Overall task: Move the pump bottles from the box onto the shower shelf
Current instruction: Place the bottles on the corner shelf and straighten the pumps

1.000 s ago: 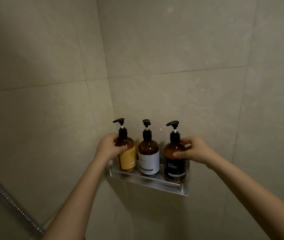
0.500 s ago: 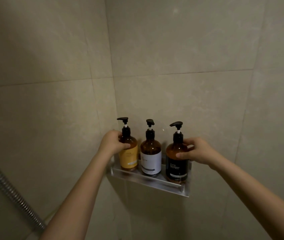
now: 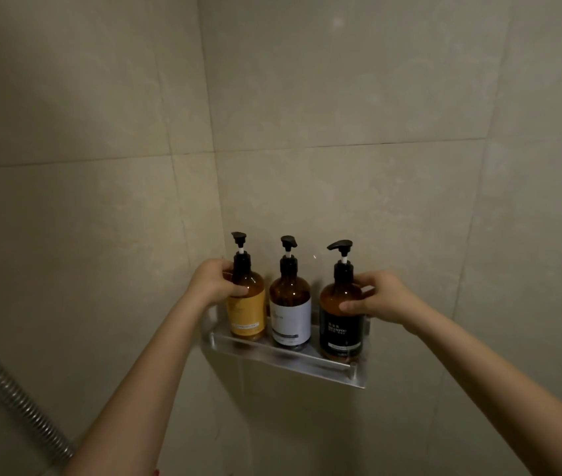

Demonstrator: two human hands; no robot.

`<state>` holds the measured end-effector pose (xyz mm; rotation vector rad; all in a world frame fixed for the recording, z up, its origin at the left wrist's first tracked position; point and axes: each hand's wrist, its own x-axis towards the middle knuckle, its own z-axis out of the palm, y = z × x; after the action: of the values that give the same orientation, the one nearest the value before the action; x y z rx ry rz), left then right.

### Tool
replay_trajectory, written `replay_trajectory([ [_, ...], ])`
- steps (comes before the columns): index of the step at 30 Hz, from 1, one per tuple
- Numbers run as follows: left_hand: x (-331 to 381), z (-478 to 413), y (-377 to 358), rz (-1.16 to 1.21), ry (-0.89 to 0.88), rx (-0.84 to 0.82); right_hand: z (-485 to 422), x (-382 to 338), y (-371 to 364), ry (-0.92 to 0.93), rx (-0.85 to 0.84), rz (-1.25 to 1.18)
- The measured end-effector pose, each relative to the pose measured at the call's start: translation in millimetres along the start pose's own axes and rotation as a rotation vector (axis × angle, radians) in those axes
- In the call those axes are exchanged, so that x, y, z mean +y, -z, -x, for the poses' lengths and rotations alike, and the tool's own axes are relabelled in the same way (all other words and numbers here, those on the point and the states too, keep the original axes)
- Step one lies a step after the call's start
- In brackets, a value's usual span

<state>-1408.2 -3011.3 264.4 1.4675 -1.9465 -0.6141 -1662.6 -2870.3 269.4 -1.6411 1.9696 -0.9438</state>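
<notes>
Bottles on shelf: three pump bottles stand upright in a row on the shower shelf [image 3: 327, 367], close together but with slim gaps between them.
Left bottle: yellow-label bottle [image 3: 247, 310], at the shelf's left end near the wall corner.
Middle bottle: white-label bottle [image 3: 289, 314], untouched by either hand.
Right bottle: black-label bottle [image 3: 341, 324], marked shampoo, at the shelf's right end.
Left hand [image 3: 212, 283]: fingers curled round the shoulder of the yellow-label bottle, just under its pump collar.
Right hand [image 3: 380, 297]: thumb and fingers wrapped loosely about the upper body of the black-label bottle, touching it.
Progress: looks close to finished; all visible bottles sit on the shelf, and the hands seem to be only straightening the two outer ones.
Left to do: probably let go; the box is out of view, so whether more bottles wait in it cannot be told.
Shelf: a clear, narrow ledge with a low front rail, fixed to the wall, nearly filled by the three bottles.
Room: large beige wall tiles [image 3: 375, 97] meeting at a corner, dim light, a ribbed metal shower hose [image 3: 15, 403] at lower left.
</notes>
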Motion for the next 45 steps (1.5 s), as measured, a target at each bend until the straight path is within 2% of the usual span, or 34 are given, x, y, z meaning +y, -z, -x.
replay_trajectory([
  [6,-4,5,-7,0.127,-0.023,0.030,1,-1,1,0.004,-0.010,0.007],
  [17,-6,6,-12,0.056,-0.019,0.098,2,1,-1,0.023,0.013,-0.010],
  [26,-8,13,-17,0.118,-0.042,0.118,3,5,-1,0.038,0.011,-0.037],
  [28,-7,23,-19,0.192,-0.049,0.201,3,5,0,0.043,0.000,-0.048],
  [31,0,52,-30,0.378,-0.113,0.542,3,5,4,0.048,-0.033,-0.026],
  [32,5,64,-38,0.472,-0.158,0.584,3,5,8,0.040,-0.017,-0.039],
  [34,20,82,-56,0.560,-0.245,0.530,3,0,18,0.042,0.090,-0.128],
  [37,42,95,-81,0.528,-0.291,0.362,0,-14,37,0.145,0.285,-0.233],
  [40,61,96,-95,0.530,-0.295,0.221,-6,-28,48,0.162,0.286,-0.302],
  [45,78,90,-104,0.556,-0.285,0.153,-19,-38,43,0.051,0.272,-0.291],
])
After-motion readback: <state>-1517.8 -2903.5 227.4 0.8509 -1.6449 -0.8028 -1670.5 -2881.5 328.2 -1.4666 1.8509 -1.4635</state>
